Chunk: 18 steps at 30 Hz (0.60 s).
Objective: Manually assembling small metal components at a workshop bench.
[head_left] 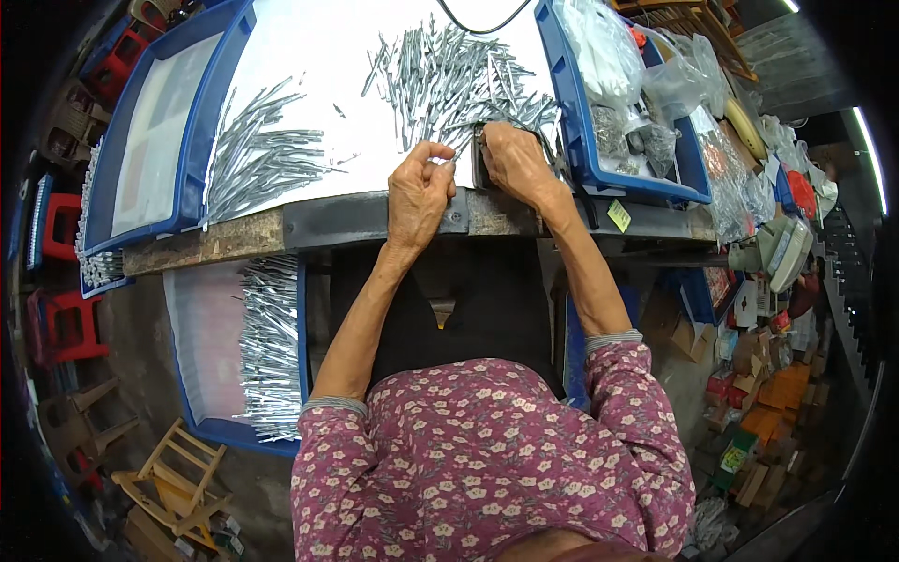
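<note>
Left hand (421, 192): is hovering at the near edge of the workbench (206, 251), thumb and forefinger pinching together; what lies between the tips is too small to tell.
Right hand (520, 164): is curling over a dark tool (481, 169) at the near edge, fingers mostly bent; I cannot tell how firmly it is gripping.
Large rod pile (440, 80): thin silvery metal rods are lying tangled on the white sheet (361, 178), spreading from behind the hands toward the far edge.
Small rod pile (267, 155): is lying toward the near left corner, beside the left tray (201, 122).
In the way: the dark tool is standing between the hands; the blue bin (573, 112), holding clear plastic bags (599, 56), is bounding the large pile on the right.
Far edge: a black cord (482, 31) is looping in.
Near right corner: a yellow tag (619, 215) is hanging.
Below: a lower tray (234, 436) is holding more rods (272, 356).
</note>
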Each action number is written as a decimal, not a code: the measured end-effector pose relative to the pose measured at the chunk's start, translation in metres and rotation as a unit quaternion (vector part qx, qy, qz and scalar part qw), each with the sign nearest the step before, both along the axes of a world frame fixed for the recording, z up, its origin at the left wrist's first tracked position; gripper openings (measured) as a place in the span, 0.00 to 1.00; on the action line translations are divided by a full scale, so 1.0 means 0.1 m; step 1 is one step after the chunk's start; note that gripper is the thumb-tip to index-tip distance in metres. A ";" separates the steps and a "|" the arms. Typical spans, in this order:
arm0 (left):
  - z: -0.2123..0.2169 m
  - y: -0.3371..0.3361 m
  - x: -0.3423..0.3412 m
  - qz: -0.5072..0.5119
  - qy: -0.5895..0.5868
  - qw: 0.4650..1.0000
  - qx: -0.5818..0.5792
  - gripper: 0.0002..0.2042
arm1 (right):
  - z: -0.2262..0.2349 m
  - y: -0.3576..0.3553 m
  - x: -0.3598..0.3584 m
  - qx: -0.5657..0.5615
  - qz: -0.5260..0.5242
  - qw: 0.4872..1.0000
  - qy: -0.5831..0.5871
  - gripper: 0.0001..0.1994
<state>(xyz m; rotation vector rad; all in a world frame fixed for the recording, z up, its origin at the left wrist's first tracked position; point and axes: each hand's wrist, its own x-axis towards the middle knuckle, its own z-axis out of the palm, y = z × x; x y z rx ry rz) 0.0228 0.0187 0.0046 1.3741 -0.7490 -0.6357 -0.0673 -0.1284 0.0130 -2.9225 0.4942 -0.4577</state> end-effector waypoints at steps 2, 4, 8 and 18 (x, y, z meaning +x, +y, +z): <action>-0.01 0.00 0.00 0.001 0.000 1.000 -0.003 0.05 | 0.01 -0.01 0.01 0.003 0.004 1.000 0.007 0.05; -0.01 0.00 0.01 0.003 0.001 1.000 -0.006 0.05 | 0.00 -0.02 -0.01 0.004 0.021 1.000 -0.007 0.06; -0.07 -0.01 0.01 -0.003 0.020 1.000 -0.017 0.06 | -0.06 0.00 -0.03 -0.003 0.045 0.997 -0.056 0.06; -0.07 0.01 0.04 0.002 0.055 0.998 -0.030 0.06 | -0.04 0.14 0.00 -0.017 -0.006 0.989 -0.145 0.03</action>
